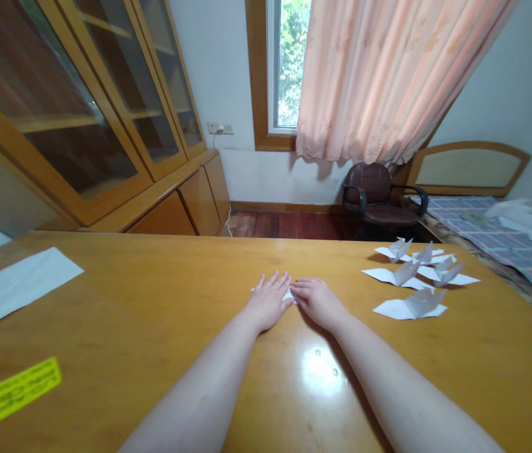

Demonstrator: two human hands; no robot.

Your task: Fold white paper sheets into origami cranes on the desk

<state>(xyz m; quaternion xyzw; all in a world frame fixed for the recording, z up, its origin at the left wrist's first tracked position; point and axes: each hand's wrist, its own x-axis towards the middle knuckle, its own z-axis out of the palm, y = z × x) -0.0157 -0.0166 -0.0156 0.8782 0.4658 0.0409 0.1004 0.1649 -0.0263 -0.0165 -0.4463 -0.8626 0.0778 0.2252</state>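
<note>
Both my hands rest on a small white piece of paper (288, 294) in the middle of the wooden table (153, 327). My left hand (269, 301) lies flat on it with fingers stretched out and together. My right hand (315, 298) presses on the paper's right side, fingers curled down, fingertips meeting the left hand's. Most of the paper is hidden under the hands; only a small white edge shows between them.
Several folded white paper birds (412, 277) lie on the table to the right. A white sheet (11, 286) and a yellow strip (9, 396) lie at the left. Glass-door cabinets, a window with a pink curtain, a dark armchair (379, 198) and a bed stand beyond.
</note>
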